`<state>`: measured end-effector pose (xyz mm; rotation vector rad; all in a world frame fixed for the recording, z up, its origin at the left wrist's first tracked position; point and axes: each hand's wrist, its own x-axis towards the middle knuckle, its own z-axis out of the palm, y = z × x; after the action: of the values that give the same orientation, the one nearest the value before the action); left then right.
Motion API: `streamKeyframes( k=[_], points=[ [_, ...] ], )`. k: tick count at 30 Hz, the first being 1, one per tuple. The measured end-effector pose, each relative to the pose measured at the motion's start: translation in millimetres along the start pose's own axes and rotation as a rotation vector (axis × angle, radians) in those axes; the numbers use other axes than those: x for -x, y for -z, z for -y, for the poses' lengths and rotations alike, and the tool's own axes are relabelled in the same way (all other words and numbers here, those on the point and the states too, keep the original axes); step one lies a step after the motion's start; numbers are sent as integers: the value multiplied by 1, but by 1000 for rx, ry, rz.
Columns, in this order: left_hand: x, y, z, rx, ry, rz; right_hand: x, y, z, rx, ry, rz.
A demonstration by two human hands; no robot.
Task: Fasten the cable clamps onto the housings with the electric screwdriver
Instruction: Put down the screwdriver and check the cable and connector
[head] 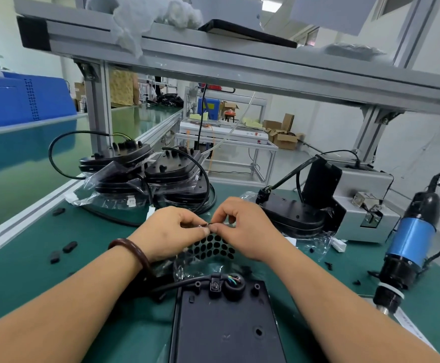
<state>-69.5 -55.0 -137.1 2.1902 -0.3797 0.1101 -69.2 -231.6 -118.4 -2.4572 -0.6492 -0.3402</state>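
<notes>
A black housing (226, 323) lies flat at the near edge of the green mat. Its cable clamp (215, 284) sits over the black cable with a screw in it. Above it, my left hand (171, 231) and my right hand (242, 229) meet fingertip to fingertip and pinch a tiny dark part (205, 225) between them, over a sheet of black round pads (213, 247). The blue and black electric screwdriver (407, 247) hangs at the right, apart from both hands.
Stacks of bagged black housings (145, 174) with cables stand behind my hands. Another housing (294, 213) leans by a grey screw feeder box (365, 203) at the right. Small black clamps (61, 252) lie loose on the mat at the left. An aluminium shelf frame (213, 61) runs overhead.
</notes>
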Motion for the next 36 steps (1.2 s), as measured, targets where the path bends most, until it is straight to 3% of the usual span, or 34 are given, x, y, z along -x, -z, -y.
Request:
streamKeyframes(
  k=[8, 19, 25, 31, 36],
  points=[
    [-1, -1, 0, -111, -47, -86, 1, 3, -2, 29, 9, 87],
    [0, -1, -6, -186, -55, -120, -1, 4, 3, -94, 3, 44],
    [1, 5, -8, -79, -80, -7, 2, 2, -3, -125, 3, 42],
    [-3, 0, -1, -484, -72, 104, 0, -3, -9, -52, -8, 53],
    [-3, -1, 11, -577, 7, 253, 2, -6, -23, -3, -126, 139]
  ],
)
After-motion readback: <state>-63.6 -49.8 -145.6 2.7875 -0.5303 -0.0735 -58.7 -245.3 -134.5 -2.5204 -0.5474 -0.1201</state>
